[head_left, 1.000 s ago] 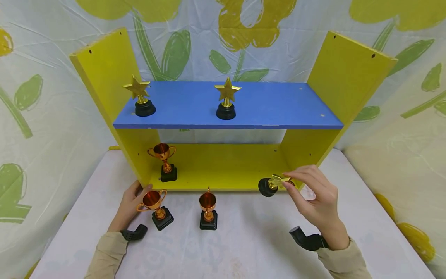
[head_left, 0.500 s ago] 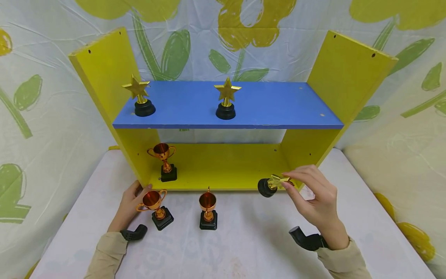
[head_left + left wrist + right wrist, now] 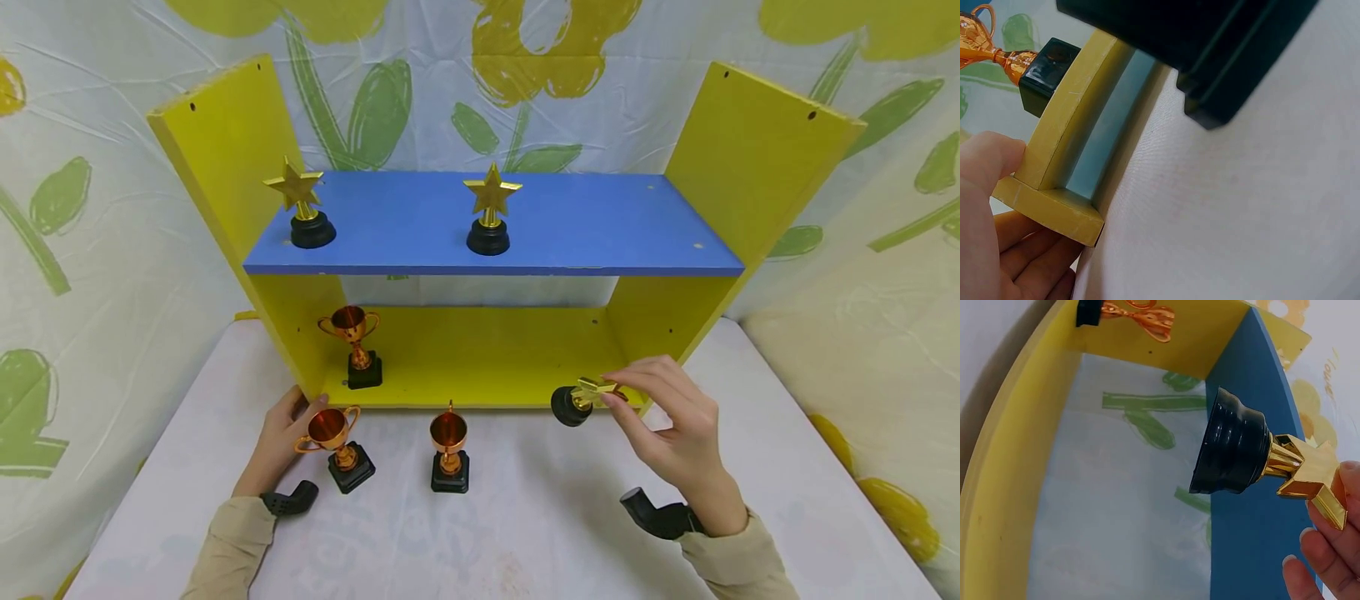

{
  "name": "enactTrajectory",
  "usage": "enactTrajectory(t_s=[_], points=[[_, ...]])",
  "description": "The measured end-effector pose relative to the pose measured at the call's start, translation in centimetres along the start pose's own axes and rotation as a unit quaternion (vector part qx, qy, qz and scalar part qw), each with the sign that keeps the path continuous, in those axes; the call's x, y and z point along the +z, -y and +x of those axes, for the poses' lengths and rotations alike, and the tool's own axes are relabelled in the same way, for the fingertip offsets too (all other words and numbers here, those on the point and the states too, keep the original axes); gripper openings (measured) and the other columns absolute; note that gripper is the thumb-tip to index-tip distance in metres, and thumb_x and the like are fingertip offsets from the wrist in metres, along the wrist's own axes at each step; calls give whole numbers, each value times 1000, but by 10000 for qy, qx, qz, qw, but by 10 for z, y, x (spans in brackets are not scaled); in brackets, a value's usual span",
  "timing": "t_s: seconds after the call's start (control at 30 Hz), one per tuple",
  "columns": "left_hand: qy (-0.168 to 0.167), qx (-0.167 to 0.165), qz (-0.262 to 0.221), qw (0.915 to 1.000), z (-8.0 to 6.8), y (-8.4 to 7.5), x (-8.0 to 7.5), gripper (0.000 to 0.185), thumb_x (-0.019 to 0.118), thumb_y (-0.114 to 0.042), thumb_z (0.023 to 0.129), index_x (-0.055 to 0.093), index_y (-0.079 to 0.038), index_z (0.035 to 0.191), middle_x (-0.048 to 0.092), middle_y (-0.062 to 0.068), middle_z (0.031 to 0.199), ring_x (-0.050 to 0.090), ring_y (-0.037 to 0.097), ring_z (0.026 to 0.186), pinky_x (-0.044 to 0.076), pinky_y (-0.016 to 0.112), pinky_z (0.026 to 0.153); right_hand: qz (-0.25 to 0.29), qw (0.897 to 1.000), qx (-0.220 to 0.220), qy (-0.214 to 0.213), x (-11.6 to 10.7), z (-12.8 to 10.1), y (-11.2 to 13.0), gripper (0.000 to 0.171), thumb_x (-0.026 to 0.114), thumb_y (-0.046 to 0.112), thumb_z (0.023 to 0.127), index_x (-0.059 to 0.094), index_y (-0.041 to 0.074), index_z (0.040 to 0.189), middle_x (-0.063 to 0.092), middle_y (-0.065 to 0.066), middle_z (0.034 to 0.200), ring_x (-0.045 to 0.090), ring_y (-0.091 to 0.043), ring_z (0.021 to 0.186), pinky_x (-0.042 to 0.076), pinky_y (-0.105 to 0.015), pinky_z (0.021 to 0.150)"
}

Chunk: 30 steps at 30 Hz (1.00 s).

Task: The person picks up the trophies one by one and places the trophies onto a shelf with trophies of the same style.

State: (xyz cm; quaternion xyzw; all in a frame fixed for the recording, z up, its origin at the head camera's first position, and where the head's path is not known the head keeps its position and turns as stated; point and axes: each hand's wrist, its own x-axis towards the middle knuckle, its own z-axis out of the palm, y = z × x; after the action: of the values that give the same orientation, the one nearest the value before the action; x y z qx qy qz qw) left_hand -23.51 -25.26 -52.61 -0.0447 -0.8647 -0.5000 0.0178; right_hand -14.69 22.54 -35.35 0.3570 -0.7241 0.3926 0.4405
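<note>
- Gold star trophy (image 3: 581,398), tipped on its side with its black base pointing left, is pinched at the star by the right hand (image 3: 675,437) at the front right corner of the yellow shelf unit (image 3: 480,358).
- The right wrist view alone shows the fingertips (image 3: 1335,540) on the star's points.
- The left hand (image 3: 273,437), fingers relaxed, rests against the unit's left corner, beside a copper cup trophy (image 3: 337,446); whether it touches the cup cannot be told.
- White cloth table (image 3: 525,533); leaf-printed sheet (image 3: 90,208) behind.

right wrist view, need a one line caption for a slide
Right hand pinches a gold star trophy sideways beside the blue shelf.
</note>
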Motion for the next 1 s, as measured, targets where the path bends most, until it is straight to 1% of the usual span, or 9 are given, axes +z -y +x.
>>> enactTrajectory(t_s=[0.33,0.57,0.77,1.0], points=[[-27,109,51,9999,2,1,0,62,55,-42,101,41,-4,147,50,20,143,42,40,135,30,62,111,-9,10000,-41,-23,0,1,1,46,68,33,95,70,-12,84,66,-19,78,56,-19,79,45,-16,82],[1,41,27,10000,1,3,-1,63,54,-43,101,40,-4,148,49,20,144,41,40,135,30,62,110,15,9999,-78,-126,0,6,5,45,70,31,94,69,-13,82,66,-20,77,56,-20,78,45,-16,81],[-28,99,33,9999,1,2,0,61,55,-42,101,41,-4,147,50,20,143,42,39,134,30,62,110,12,9998,-74,-176,-3,4,2,44,71,30,93,70,-12,83,67,-19,78,57,-20,79,46,-17,83],[-38,80,63,9999,0,1,0,61,55,-42,101,41,-3,147,50,21,143,42,40,134,29,63,110,189,9992,-188,-305,-7,1,-3,36,74,23,91,71,-13,85,68,-18,80,58,-20,82,47,-20,84]])
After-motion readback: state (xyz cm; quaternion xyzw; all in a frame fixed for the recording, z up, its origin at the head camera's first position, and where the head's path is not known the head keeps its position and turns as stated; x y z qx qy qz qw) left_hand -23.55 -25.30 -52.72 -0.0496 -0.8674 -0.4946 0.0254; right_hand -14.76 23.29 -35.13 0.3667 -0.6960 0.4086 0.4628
